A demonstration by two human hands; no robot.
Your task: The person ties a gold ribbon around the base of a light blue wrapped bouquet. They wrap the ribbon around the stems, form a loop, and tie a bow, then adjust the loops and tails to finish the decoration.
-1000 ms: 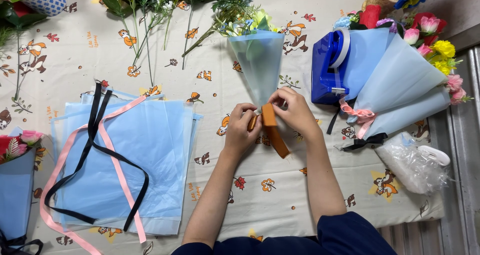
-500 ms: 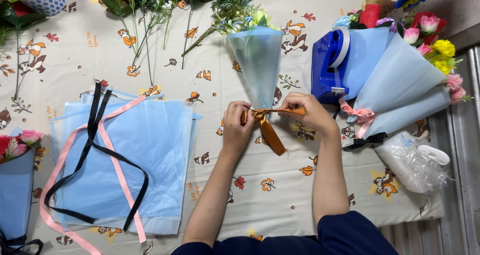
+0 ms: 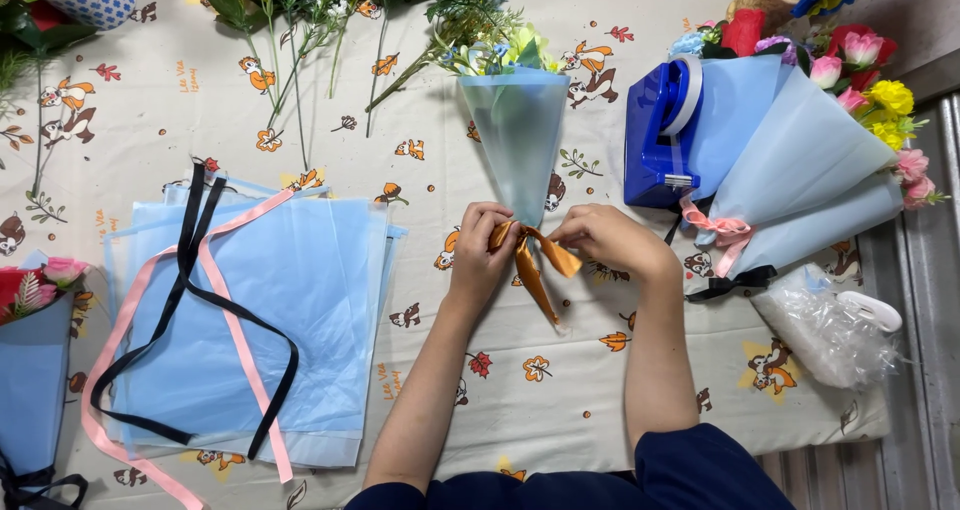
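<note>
A small bouquet (image 3: 518, 130) wrapped in a pale blue cone lies on the table, flowers pointing away from me. An orange ribbon (image 3: 530, 260) is tied around its narrow lower end, with tails hanging toward me. My left hand (image 3: 482, 245) pinches the ribbon's left side at the knot. My right hand (image 3: 605, 238) holds the right loop of the ribbon, pulled out to the right.
A stack of pale blue wrapping sheets (image 3: 270, 310) with pink and black ribbons lies at left. A blue tape dispenser (image 3: 662, 130) and two finished bouquets (image 3: 810, 160) sit at right. Loose flower stems (image 3: 300, 30) lie along the far edge. A clear plastic bag (image 3: 830, 330) is near the right edge.
My hands have drawn apart at the cone's tip, pulling the orange ribbon from a straight strip into a knot with loops to each side.
</note>
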